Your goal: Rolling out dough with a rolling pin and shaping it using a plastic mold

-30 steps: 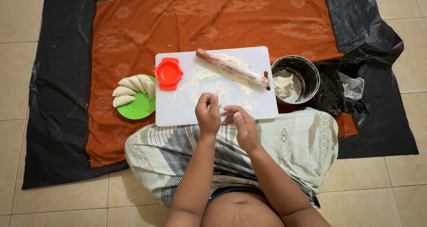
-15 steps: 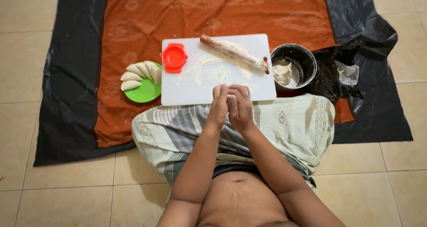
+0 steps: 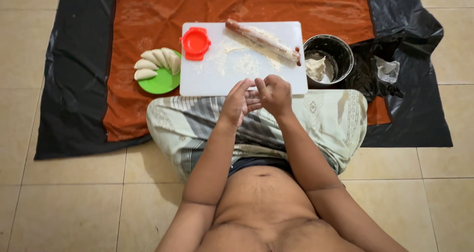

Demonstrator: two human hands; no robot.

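My left hand and my right hand meet over my lap, just at the near edge of a white cutting board. The left fingers are stretched out against the right hand, whose fingers are curled. Whatever may lie between them is hidden. On the floury board lie a wooden rolling pin dusted with flour and a red round dumpling press.
A green plate with several folded raw dumplings sits left of the board. A metal pot holding dough stands to the right, beside a crumpled black bag. An orange cloth covers a black sheet on tiled floor.
The view has shifted lower, showing more of my body. My hands stay together at the board's near edge; the left fingers have straightened out and the right hand has curled.
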